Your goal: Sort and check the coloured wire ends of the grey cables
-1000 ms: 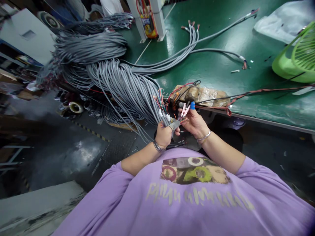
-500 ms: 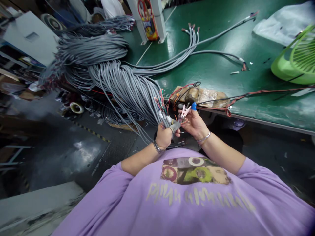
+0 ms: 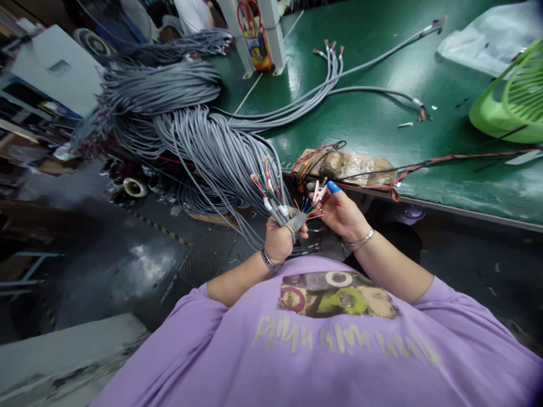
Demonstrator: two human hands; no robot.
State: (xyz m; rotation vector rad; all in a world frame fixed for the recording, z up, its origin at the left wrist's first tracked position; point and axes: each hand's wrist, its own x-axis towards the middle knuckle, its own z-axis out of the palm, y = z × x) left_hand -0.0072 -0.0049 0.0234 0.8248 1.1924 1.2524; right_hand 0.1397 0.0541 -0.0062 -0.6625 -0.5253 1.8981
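My left hand (image 3: 279, 242) is closed around several grey cables (image 3: 278, 212); its thumb wears a grey cover (image 3: 296, 221). Thin coloured wires (image 3: 266, 182) fan out from white-banded cable ends above the fist. Another spray of stripped wires (image 3: 313, 212) points from the grip toward my right hand (image 3: 344, 217). That hand is open beside the wire tips, its thumb, in a blue finger cot (image 3: 333, 187), standing apart from the bent fingers. A pale pink clip (image 3: 319, 193) shows just beyond the thumb; whether the hand touches it is unclear.
A big heap of grey cable (image 3: 207, 135) hangs over the edge of the green table (image 3: 382, 118) at left. A taped brown bundle (image 3: 348, 165) lies along the front edge with red and black cords. A green fan (image 3: 509, 107) stands at right. A pouch (image 3: 258, 50) hangs on a white post.
My left hand has tipped slightly left and down, bringing the coloured wires leftward. The other wires now spread wider, blue and green ones showing. My right hand has shifted a little right and down.
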